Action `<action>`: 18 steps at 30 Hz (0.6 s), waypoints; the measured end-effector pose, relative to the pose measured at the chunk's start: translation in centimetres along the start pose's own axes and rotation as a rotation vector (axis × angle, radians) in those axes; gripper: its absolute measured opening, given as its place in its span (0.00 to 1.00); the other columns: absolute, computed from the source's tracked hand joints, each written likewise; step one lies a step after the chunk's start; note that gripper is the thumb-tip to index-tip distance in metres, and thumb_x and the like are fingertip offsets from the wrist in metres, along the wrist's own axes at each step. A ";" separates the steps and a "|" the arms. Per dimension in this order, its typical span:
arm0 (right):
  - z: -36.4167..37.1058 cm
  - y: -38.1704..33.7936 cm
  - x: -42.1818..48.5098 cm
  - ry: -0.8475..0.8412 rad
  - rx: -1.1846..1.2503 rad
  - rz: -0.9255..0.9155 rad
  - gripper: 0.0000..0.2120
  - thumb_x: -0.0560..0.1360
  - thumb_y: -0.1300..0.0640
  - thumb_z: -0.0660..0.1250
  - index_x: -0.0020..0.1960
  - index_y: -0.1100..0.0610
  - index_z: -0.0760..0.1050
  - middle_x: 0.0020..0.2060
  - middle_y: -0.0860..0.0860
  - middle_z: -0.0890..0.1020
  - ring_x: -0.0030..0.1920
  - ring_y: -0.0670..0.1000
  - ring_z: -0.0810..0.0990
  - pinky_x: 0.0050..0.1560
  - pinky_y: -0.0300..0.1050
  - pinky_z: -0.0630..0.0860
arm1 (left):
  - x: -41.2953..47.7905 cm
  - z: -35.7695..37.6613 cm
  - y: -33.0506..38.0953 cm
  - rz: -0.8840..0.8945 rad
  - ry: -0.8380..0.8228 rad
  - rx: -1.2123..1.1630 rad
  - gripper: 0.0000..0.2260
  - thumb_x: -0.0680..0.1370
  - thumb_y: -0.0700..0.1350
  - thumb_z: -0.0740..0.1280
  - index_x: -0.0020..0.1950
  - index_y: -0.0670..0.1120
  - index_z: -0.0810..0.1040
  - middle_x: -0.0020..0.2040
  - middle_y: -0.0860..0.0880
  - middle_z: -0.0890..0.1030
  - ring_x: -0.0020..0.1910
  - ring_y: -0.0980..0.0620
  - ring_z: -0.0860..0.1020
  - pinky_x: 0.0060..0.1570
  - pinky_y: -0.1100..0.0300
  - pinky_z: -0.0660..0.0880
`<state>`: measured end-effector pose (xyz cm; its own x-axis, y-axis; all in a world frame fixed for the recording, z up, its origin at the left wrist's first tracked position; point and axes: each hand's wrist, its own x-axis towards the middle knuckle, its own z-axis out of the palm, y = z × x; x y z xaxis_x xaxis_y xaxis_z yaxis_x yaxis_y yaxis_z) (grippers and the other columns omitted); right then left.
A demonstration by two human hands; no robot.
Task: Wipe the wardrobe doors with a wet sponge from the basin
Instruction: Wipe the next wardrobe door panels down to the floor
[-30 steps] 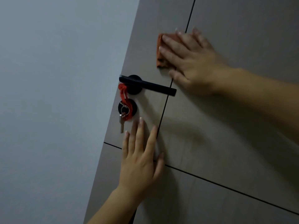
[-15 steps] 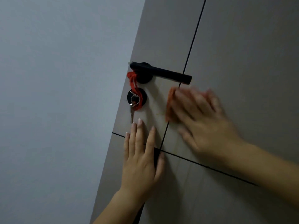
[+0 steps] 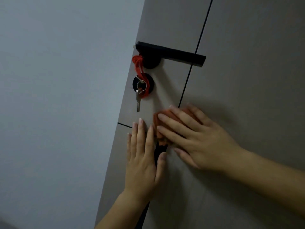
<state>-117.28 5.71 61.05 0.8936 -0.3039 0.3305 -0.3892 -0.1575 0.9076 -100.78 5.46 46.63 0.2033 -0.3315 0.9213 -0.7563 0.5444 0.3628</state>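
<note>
Right hand, fingers spread, presses sponge flat on door below handle, left hand flat just beside; sponge looks soft, light, likely slippery wet, so hold by palm pressure.

Most of the orange sponge lies hidden under the right hand, which is slightly blurred; both forearms run off the picture's edges.
</note>
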 end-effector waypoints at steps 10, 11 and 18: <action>0.5 0.9 1.6 0.042 -0.044 -0.013 0.31 0.84 0.41 0.48 0.83 0.53 0.52 0.83 0.55 0.51 0.82 0.60 0.47 0.80 0.65 0.50 | -0.5 -0.4 -0.7 -0.044 -0.040 -0.011 0.30 0.85 0.59 0.47 0.83 0.44 0.50 0.84 0.46 0.45 0.83 0.44 0.44 0.80 0.41 0.51; 0.6 0.7 -0.1 0.055 -0.022 0.012 0.31 0.84 0.41 0.50 0.83 0.53 0.53 0.83 0.55 0.53 0.82 0.60 0.49 0.79 0.65 0.51 | -0.5 -0.2 -0.4 -0.050 -0.036 -0.007 0.30 0.85 0.58 0.49 0.83 0.45 0.50 0.84 0.45 0.44 0.83 0.44 0.43 0.80 0.39 0.51; -0.4 3.8 -7.0 0.096 -0.025 0.424 0.31 0.84 0.41 0.50 0.82 0.54 0.57 0.82 0.56 0.57 0.81 0.63 0.55 0.78 0.68 0.52 | 0.0 1.1 1.3 -0.104 -0.037 0.132 0.32 0.82 0.57 0.56 0.84 0.51 0.51 0.83 0.40 0.40 0.82 0.40 0.38 0.79 0.37 0.42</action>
<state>-124.87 7.59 62.28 0.6731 -0.2474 0.6969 -0.7218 -0.0145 0.6920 -102.45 5.29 46.92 0.2637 -0.4098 0.8732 -0.8079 0.4008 0.4320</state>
